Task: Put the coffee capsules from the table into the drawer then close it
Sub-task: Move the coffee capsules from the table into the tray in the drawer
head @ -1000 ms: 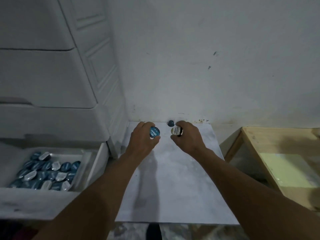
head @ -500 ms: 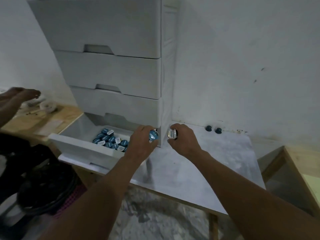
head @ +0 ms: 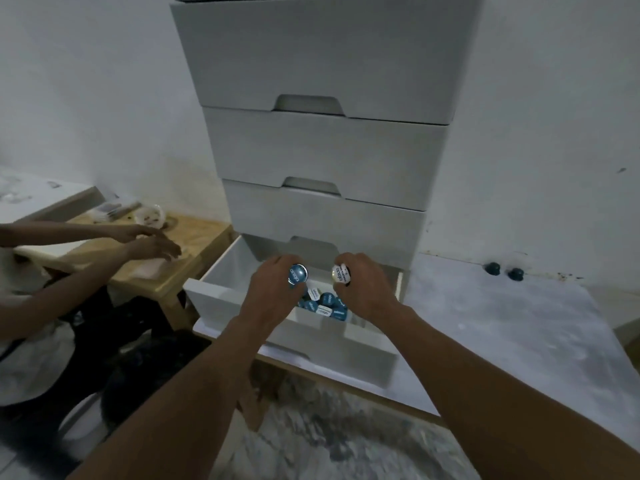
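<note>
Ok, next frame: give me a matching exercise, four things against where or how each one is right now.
Things:
1. blue-lid capsule
2. white-lid capsule
3. two dark capsules
4. bottom drawer

Place or state:
A. lying on the table
B. pulled open
C. held in the right hand
D. held in the left hand

Pairs: 1-D, 2-C, 3-A, 4-B

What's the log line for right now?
left hand: blue capsule | right hand: white capsule | both over open drawer | two capsules on table
</note>
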`<state>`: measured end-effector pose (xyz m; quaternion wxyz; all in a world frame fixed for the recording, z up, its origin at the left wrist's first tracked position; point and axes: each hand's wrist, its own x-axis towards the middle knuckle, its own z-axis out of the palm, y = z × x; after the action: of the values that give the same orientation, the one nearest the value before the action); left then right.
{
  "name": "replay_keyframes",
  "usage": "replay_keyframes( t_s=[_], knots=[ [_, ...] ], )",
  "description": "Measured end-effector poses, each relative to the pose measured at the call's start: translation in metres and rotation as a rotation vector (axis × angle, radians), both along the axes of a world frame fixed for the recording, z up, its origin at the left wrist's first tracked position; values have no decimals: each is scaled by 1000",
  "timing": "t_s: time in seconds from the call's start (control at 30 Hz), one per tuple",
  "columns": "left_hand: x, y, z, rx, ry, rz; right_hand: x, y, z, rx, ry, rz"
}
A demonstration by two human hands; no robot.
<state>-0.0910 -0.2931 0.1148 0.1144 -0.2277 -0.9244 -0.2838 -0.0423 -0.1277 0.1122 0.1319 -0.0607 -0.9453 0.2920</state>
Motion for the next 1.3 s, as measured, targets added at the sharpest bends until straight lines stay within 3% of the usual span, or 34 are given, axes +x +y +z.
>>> replay_keyframes(
  t_s=[0.33,0.83,1.3],
  knots=[
    [-82,-46,-24,-29,-91,-98,-59,-43,-22,-45,-82,-137],
    [-173,16,-96,-184,-271,-224,-141,-14,-105,-118,-281,-183],
    [-214,33,-123,-248,-298,-357,-162,-9,-124,-102,-248,-240]
  ],
)
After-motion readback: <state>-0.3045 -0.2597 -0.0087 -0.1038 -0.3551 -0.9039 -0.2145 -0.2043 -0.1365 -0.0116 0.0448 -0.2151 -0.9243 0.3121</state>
